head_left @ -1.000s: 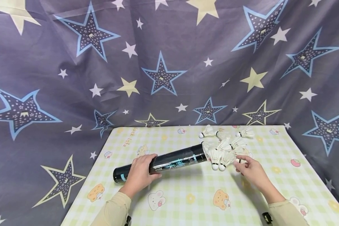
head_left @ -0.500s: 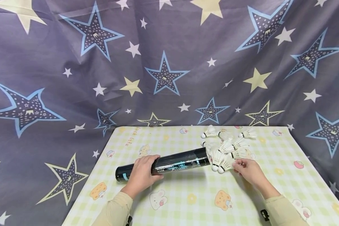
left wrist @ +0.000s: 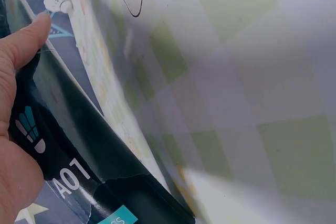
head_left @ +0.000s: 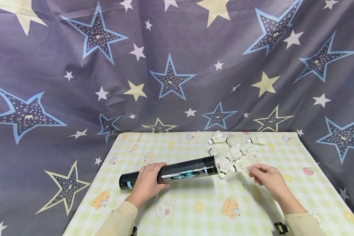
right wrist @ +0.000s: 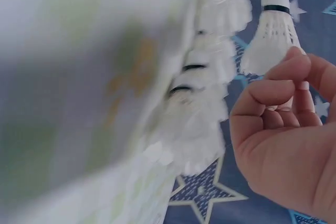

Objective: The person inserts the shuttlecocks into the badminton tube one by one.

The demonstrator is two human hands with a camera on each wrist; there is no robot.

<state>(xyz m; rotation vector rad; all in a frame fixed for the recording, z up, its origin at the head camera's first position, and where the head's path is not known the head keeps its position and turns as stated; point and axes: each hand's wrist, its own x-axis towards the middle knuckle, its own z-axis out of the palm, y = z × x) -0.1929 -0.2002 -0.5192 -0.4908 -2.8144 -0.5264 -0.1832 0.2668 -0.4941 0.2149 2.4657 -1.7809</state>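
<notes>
My left hand grips a black shuttlecock tube around its body; the tube lies slanted, its right end a little raised and facing a pile of shuttlecocks. In the left wrist view the thumb lies along the tube's printed side. My right hand pinches a white feather shuttlecock by the edge of its skirt, cork pointing toward the tube. Another shuttlecock sits just by the tube's right end, cork toward me. The inside of the tube is hidden.
Several more shuttlecocks lie behind, among them one at the back left and one at the back right. They rest on a green-checked tablecloth with cartoon prints. A star-patterned curtain hangs behind the table.
My right hand moved in to a front shuttlecock, took its skirt and drew back slightly right, lifting and turning it. The tube's right end has dropped a little.
</notes>
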